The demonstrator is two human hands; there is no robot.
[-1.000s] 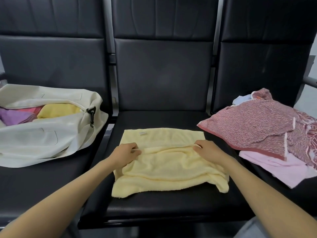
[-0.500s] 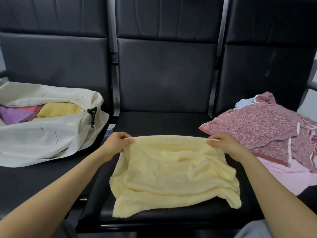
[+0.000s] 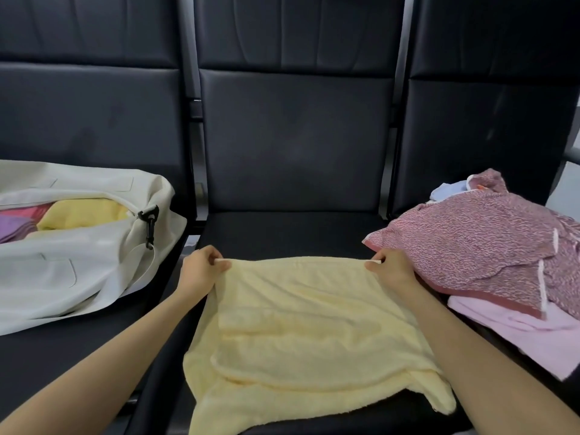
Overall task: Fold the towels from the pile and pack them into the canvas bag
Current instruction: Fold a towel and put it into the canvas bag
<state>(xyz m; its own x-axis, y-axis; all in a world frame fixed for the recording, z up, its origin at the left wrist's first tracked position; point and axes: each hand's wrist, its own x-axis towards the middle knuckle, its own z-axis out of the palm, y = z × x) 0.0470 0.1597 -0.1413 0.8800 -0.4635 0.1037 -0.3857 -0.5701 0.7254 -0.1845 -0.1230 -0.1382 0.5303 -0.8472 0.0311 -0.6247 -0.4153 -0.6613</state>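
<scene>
A pale yellow towel (image 3: 307,328) lies doubled over on the middle black seat, its near edge hanging over the seat front. My left hand (image 3: 201,271) pinches its far left corner and my right hand (image 3: 390,266) pinches its far right corner, stretching the far edge straight. On the left seat the cream canvas bag (image 3: 66,271) lies unzipped, with yellow, pink and purple folded towels (image 3: 78,213) inside. The towel pile (image 3: 477,246) on the right seat has a red-patterned towel on top, a pink one beneath and a light blue one behind.
Three black padded seats (image 3: 292,227) stand in a row with tall backrests. A black clip (image 3: 150,222) hangs at the bag's zip end. Metal gaps separate the seats. Bare cushion shows behind the yellow towel.
Both hands lifted the folded towel's edge off its middle and pulled it out to the far side and wider apart. The towel now lies smoother and longer toward me.
</scene>
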